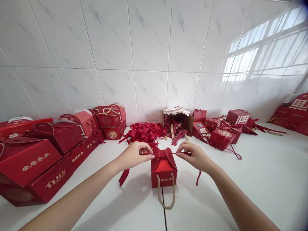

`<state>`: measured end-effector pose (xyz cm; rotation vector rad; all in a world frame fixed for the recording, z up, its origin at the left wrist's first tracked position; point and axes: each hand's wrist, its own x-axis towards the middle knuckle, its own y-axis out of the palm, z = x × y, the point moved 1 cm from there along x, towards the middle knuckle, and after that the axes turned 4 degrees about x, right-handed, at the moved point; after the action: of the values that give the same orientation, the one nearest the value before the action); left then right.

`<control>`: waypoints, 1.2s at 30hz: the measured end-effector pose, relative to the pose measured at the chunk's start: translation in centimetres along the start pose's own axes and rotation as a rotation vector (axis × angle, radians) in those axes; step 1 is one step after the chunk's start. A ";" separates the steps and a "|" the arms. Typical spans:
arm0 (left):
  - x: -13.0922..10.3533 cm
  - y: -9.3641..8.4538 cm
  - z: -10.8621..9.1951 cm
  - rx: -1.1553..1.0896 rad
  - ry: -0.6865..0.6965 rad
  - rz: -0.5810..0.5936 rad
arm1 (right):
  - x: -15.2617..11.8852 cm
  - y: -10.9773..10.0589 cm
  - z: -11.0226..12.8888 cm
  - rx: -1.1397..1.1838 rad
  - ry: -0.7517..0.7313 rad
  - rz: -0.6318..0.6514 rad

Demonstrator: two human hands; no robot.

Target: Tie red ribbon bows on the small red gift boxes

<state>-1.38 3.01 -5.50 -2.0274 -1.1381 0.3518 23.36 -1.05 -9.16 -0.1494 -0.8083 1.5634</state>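
A small red gift box (164, 175) with gold lettering stands upright on the white table in front of me. Its curved top flaps lean inward, and a beige rope handle (166, 207) hangs down its front. A dark red ribbon (124, 177) runs across the top of the box. My left hand (136, 155) pinches it at the left of the flaps, and its tail dangles below. On the other side my right hand (193, 155) pinches the ribbon's other part, with a tail hanging under the palm. Between the hands the ribbon is partly hidden by the flaps.
Behind the box lies a heap of red ribbons (145, 132). Beside it an open cardboard box (191, 123) holds tags and ribbons. Finished-looking red boxes (40, 160) are stacked along the left, and more small boxes (222, 138) lie at the right. A tiled wall (115, 38) closes the back.
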 end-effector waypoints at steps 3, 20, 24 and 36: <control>0.0 -0.5 -0.4 0.186 0.122 -0.083 | 0.6 -0.7 0.6 -0.024 0.034 0.045; -2.9 2.6 3.3 0.404 0.136 -0.201 | -3.2 -0.5 -0.8 -0.395 0.156 0.179; -4.7 2.0 2.8 0.338 -0.255 -0.018 | -5.7 -1.6 1.2 -0.437 0.457 0.297; -6.0 1.0 -0.9 0.103 -0.289 -0.141 | -4.4 2.1 -1.5 -0.102 0.452 0.627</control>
<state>-3.64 -2.69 -6.39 -1.8347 -1.3999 0.6339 23.25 -4.37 -13.05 -0.8666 -0.4967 1.9623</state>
